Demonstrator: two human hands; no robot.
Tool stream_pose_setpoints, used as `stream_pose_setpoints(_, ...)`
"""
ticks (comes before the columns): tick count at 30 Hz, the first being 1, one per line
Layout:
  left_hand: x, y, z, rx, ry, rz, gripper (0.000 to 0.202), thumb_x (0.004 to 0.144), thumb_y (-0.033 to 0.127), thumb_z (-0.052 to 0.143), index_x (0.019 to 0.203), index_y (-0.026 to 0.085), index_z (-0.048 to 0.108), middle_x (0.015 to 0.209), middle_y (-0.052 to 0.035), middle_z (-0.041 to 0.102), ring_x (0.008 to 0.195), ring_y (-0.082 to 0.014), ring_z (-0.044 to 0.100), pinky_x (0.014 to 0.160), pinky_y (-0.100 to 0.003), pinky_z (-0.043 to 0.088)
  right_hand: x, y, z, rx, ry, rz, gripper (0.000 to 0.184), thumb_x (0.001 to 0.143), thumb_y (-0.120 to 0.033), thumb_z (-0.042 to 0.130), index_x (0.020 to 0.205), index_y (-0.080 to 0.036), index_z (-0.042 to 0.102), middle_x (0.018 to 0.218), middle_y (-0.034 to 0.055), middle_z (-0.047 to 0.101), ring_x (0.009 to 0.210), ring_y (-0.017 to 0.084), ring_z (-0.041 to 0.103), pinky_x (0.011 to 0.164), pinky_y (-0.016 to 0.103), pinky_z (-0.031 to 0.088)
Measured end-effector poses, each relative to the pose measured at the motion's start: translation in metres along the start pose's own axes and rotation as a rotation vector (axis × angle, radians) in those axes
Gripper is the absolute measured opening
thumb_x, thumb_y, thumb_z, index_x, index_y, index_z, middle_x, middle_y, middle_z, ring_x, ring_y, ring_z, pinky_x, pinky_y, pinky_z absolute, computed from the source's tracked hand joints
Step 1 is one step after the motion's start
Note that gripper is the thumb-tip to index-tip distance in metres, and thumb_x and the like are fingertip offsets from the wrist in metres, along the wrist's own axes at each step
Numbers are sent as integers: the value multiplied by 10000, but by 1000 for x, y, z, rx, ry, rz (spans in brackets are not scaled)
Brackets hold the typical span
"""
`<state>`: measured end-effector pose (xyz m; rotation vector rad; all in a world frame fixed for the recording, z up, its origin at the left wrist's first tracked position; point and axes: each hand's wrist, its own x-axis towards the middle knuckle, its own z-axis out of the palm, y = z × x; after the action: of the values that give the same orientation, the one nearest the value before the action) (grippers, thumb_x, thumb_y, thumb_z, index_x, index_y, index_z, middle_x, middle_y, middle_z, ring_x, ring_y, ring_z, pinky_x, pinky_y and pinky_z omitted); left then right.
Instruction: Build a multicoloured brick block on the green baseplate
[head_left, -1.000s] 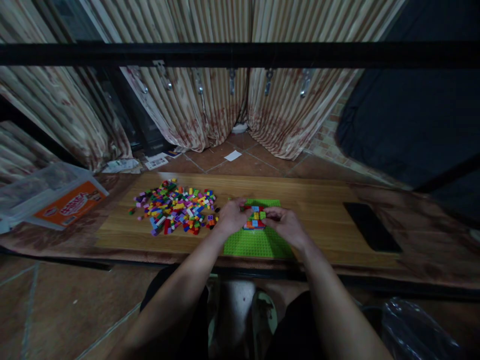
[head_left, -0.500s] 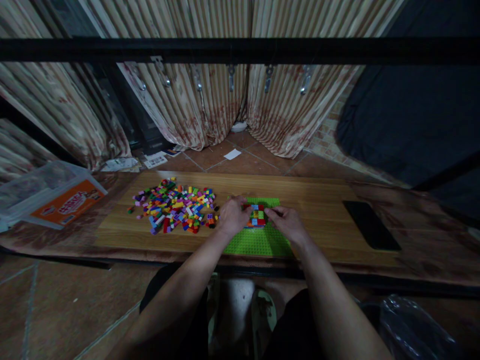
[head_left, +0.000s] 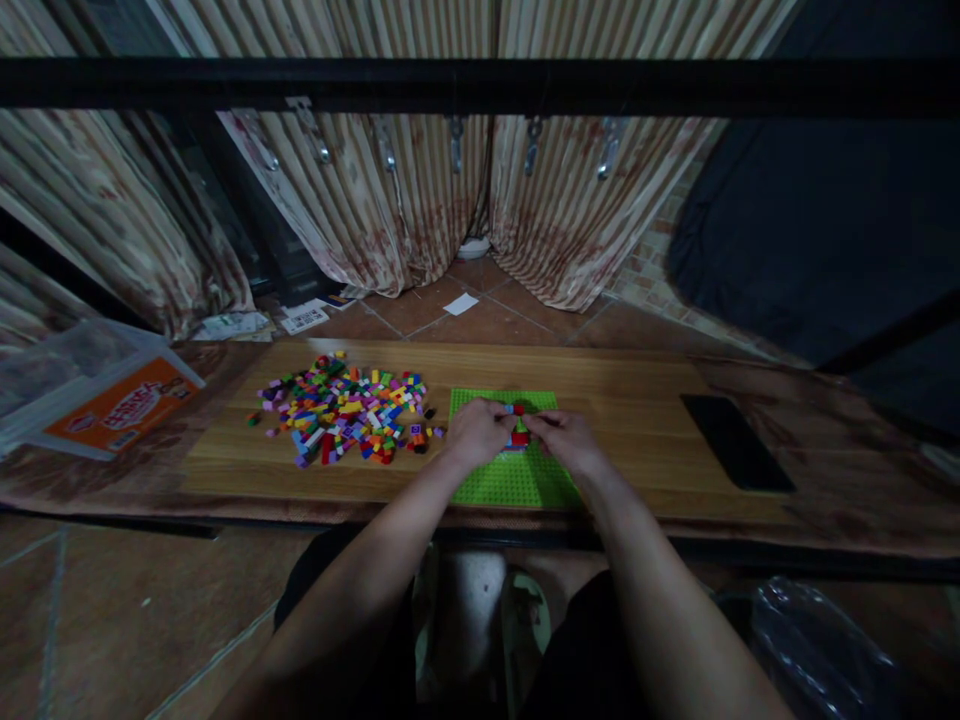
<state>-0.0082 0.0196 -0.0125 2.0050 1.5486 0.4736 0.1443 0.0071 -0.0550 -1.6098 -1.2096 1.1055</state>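
A green studded baseplate lies on the wooden board in front of me. On its middle stands a small build of coloured bricks, mostly hidden by my hands. My left hand is closed over the build's left side. My right hand pinches at its right side with fingers pressed together. Both hands meet over the build. What the fingertips grip is too small to make out apart from the build itself.
A loose pile of several coloured bricks lies left of the baseplate. A clear box with an orange label sits at far left. A black phone lies at right. Curtains and a black bar stand behind.
My hands have drawn closer together over the brick build, covering most of it. The view has shifted slightly.
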Motion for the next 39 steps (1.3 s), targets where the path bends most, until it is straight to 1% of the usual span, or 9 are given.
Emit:
stream_pose_setpoints(4,2,-1,0,-26,-18,-4,264,824,291,511,734,197,741,499,27,532,519,-116,469,517,-225,316,0,2,0,12,2,23,361,645,-519,648,606,-160,644,490,-14,562,413,88,422,426,241,311)
stream_pose_setpoints(9,2,0,2,-23,-9,-5,269,821,284,507,715,189,734,470,30,504,495,-112,441,511,-228,308,2,7,0,-57,32,5,368,665,-519,632,569,-164,626,450,-20,534,385,80,393,393,229,288)
stream_pose_setpoints(14,1,0,6,-12,-4,-6,255,806,286,523,689,188,727,487,29,524,494,-112,442,504,-232,300,5,10,-1,-97,66,-11,361,641,-515,653,562,-162,641,438,-18,545,380,80,393,384,223,278)
stream_pose_setpoints(20,1,0,6,-3,-6,5,261,815,286,515,709,183,731,519,22,557,505,-112,458,513,-231,310,4,11,0,-104,73,-21,409,626,-566,659,573,-160,660,466,1,581,392,90,415,397,234,290)
stream_pose_setpoints(25,0,0,6,-19,9,8,256,810,287,521,706,182,729,512,20,550,505,-117,460,509,-233,321,3,11,2,-129,88,-29,430,631,-588,643,542,-167,637,440,-13,539,394,90,399,402,236,283)
stream_pose_setpoints(29,1,-1,9,-42,33,-9,227,796,263,539,692,187,726,508,18,563,527,-118,495,526,-225,355,3,11,2,-139,96,-19,429,620,-590,647,546,-168,638,427,-16,526,390,94,402,400,241,279)
stream_pose_setpoints(34,3,-2,11,-45,39,-31,200,775,227,551,685,184,724,514,10,580,557,-129,530,556,-229,390,5,14,3,-153,102,-15,412,617,-576,666,530,-177,618,388,-44,462,373,88,386,394,233,263)
stream_pose_setpoints(39,2,-2,14,-33,54,-19,209,778,235,545,668,177,714,548,5,602,562,-124,527,563,-223,385,6,17,5,-137,99,-17,399,632,-554,669,503,-188,575,378,-59,426,368,89,390,404,234,306)
